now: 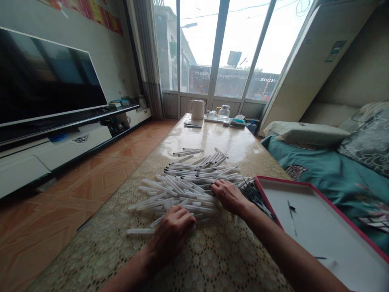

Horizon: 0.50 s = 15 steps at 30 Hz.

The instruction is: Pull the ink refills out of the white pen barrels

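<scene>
Nearest me, my half-curled left hand covers slim white plastic pen tubes, grip unclear, while my open right hand rests on them.

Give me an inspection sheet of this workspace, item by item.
Surface: glossy patterned table cover, no spills seen.
Job's things: pile of white plastic tubes, probably pen barrels; bundle of thin black rods at its right end; red-rimmed white tray beside the table, holding a few black pieces.
Grippers: left hand and right hand rest on the pile, fingers curled; any grip is unclear.
Clutter: white jug and glass jar at the far end.
Cables: nothing seen on the table.
Surroundings: wall-side television, teal bedding, large window.
</scene>
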Motion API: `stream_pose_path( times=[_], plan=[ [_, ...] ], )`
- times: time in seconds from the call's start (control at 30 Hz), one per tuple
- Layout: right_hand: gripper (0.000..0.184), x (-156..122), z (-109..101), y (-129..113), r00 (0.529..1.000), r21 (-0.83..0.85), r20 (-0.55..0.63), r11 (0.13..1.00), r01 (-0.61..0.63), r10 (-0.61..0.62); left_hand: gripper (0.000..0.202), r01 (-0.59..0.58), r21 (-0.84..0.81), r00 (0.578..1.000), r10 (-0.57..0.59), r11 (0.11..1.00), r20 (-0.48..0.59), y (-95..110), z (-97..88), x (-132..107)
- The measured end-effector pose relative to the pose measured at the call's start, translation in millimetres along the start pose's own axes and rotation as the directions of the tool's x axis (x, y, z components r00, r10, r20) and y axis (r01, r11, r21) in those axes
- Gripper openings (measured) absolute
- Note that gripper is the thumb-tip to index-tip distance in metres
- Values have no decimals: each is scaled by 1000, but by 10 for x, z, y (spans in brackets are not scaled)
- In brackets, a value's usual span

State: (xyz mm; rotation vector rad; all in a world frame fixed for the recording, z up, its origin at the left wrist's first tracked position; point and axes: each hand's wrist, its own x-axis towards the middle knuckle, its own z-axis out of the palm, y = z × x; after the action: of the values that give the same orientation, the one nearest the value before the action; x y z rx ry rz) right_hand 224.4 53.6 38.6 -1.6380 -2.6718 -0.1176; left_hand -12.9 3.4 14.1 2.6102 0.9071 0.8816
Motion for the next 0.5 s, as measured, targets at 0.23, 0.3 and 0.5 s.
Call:
stream_pose_path(
  times=[0.23,0.3,0.5],
  plan=[
    [21,-40,28,-37,997,34,-75,999,13,-10,20,-9,35,1000,9,999,1,7,-11,0],
    [21,-51,-6,-3,991,64,-132,998,3,5,20,-13,39,1000,13,999,3,14,-19,4],
    [13,-276,-282,96,801,410,-504,906,-107,322,16,-1,-14,1000,1,1000,-30,25,-26,-3]
  ],
)
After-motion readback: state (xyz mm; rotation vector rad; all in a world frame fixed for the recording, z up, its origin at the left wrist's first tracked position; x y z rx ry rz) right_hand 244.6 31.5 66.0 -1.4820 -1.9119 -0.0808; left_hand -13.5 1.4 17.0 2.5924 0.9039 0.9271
